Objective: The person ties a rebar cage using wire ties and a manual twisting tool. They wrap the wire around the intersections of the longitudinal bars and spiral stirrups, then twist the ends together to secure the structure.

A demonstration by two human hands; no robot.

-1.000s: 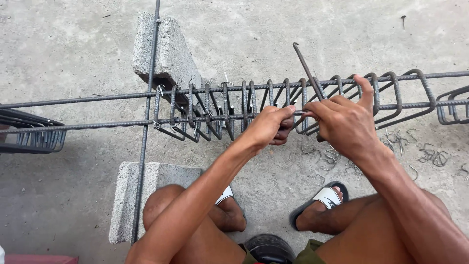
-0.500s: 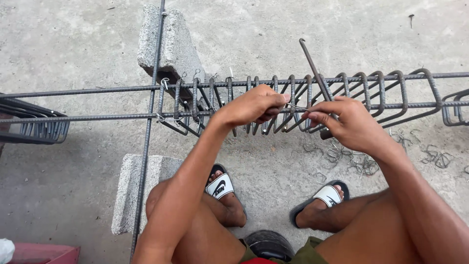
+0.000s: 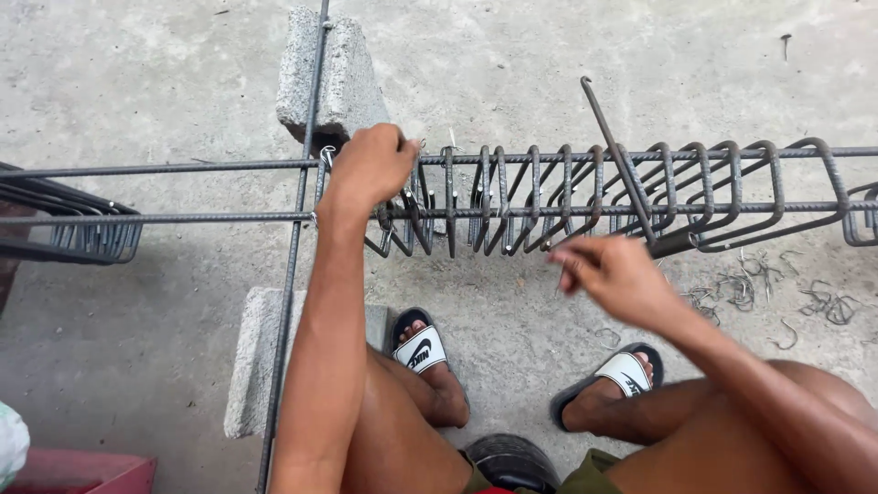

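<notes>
Left hand: our left hand [image 3: 370,166] is closed over the leftmost stirrups [image 3: 402,215], at the point where they meet the upper bar [image 3: 183,168]; the fingers are curled down around the steel
Right hand: our right hand [image 3: 615,274] hangs in the air just below the cage, touching nothing we can see; its fingers are loosely bent together and partly blurred, so we cannot tell whether anything small is pinched between them
Cage: two long bars run left to right, the lower bar [image 3: 183,218] below the upper one, with a row of bent stirrups hung close together across them
Hook tool: a thin rod [image 3: 617,160] leans up out of the stirrups, just above our right hand
Blocks: the bars rest over a far block [image 3: 334,78]; a near block [image 3: 251,361] lies by our left leg
Upright bar: one thin bar [image 3: 297,238] crosses both blocks
Floor: wire scraps [image 3: 759,293] lie on the concrete to the right
Feet: both wear slides [image 3: 422,348]
</notes>
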